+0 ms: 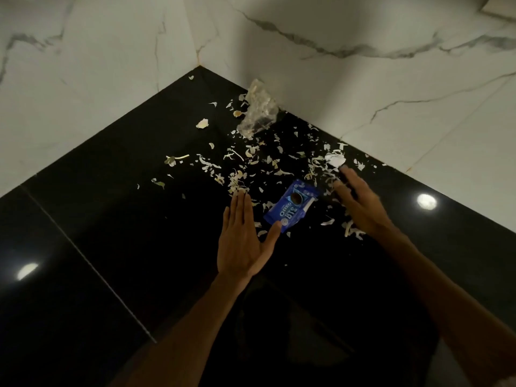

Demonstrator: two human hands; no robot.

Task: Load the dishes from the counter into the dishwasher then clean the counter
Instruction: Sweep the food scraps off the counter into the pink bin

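Note:
A glossy black counter (pixel 111 219) fills the corner between two marble walls. Pale vegetable peels and scraps (pixel 240 163) lie scattered across its middle. A blue Oreo wrapper (pixel 291 206) lies flat among them. My left hand (pixel 243 238) rests open on edge, fingers straight, its thumb touching the wrapper's near corner. My right hand (pixel 360 202) is open and blurred, palm down just right of the wrapper, fingertips near a white scrap (pixel 335 159). Neither hand holds anything.
A crumpled clear plastic bag (pixel 259 110) leans against the right marble wall (pixel 391 79) near the corner. The left marble wall (pixel 83 79) bounds the counter's far left side. A seam (pixel 92 261) crosses the counter. Ceiling lights reflect in the surface.

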